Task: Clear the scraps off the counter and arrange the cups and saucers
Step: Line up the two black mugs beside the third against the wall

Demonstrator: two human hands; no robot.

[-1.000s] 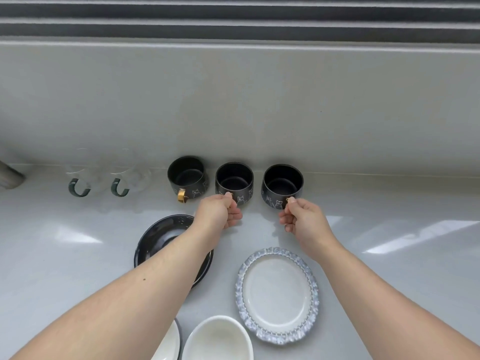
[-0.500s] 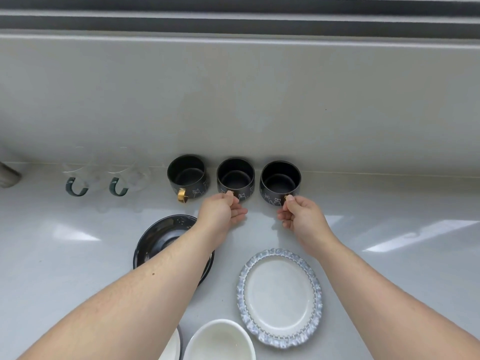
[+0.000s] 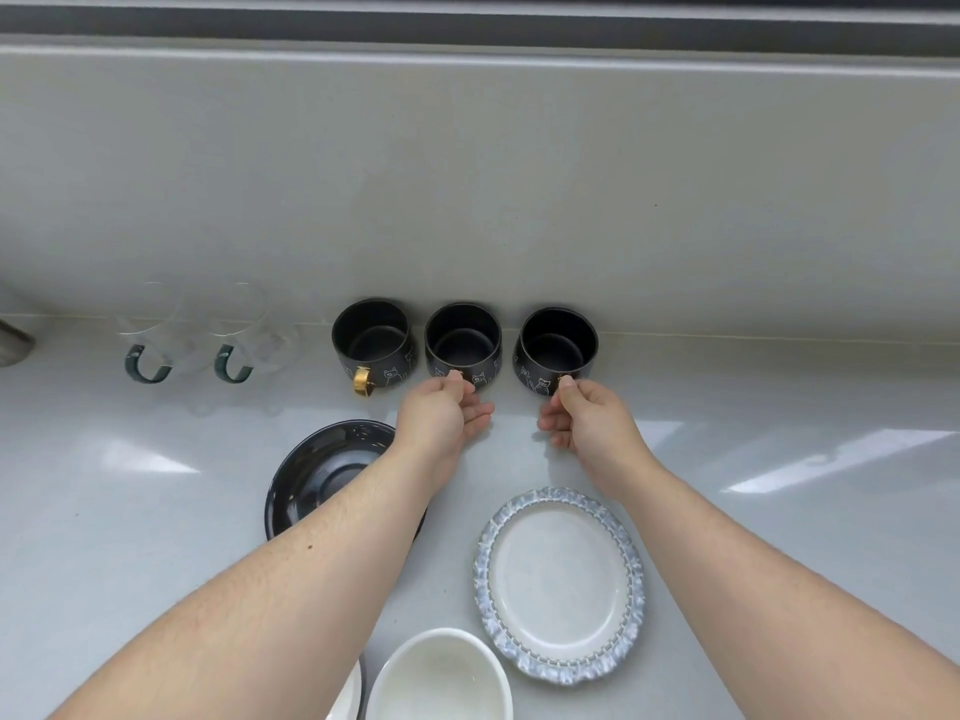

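Three black cups with white cat drawings stand in a row against the back wall: the left cup (image 3: 373, 339) shows its gold handle, the middle cup (image 3: 462, 343) and the right cup (image 3: 557, 349) have theirs hidden by fingers. My left hand (image 3: 441, 415) pinches the middle cup's handle. My right hand (image 3: 589, 420) pinches the right cup's handle. A black saucer (image 3: 317, 475) lies under my left forearm. A white saucer with a blue ruffled rim (image 3: 560, 584) lies in front of my right hand.
Two clear glass mugs (image 3: 156, 335) (image 3: 249, 335) with green handles stand at the back left. A white bowl (image 3: 439, 678) and the edge of another white dish (image 3: 345, 698) sit at the near edge. A grey object (image 3: 13, 337) pokes in at far left.
Both hands have pushed the middle and right black cups a little farther back toward the wall. The grip on the handles is unchanged.
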